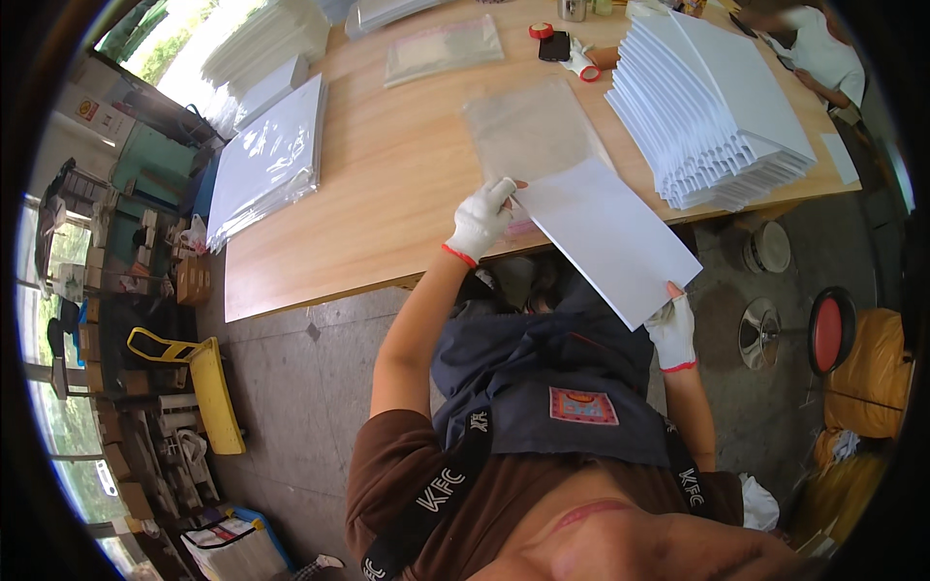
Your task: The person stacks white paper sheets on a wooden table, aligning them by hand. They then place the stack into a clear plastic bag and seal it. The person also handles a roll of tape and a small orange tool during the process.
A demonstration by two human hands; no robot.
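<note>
A flat white cardboard piece [610,237] slants from the table's near edge toward my body. My right hand [675,329], in a white glove with a red cuff, grips its near right corner. The far end of the piece overlaps the mouth of a clear plastic bag [533,121] lying on the table; how far inside it reaches is hard to see. My left hand [481,218], gloved alike with bare fingertips, is closed at the bag's near left corner, beside the cardboard's far left corner. A pinkish strip shows under the cardboard there.
A fanned stack of white cardboard pieces [712,111] stands at the right of the wooden table [378,184]. Bagged white pieces [271,155] are piled at the left. More clear bags [444,50], a phone [554,45] and red tape [541,31] lie farther back. A person [823,58] sits far right.
</note>
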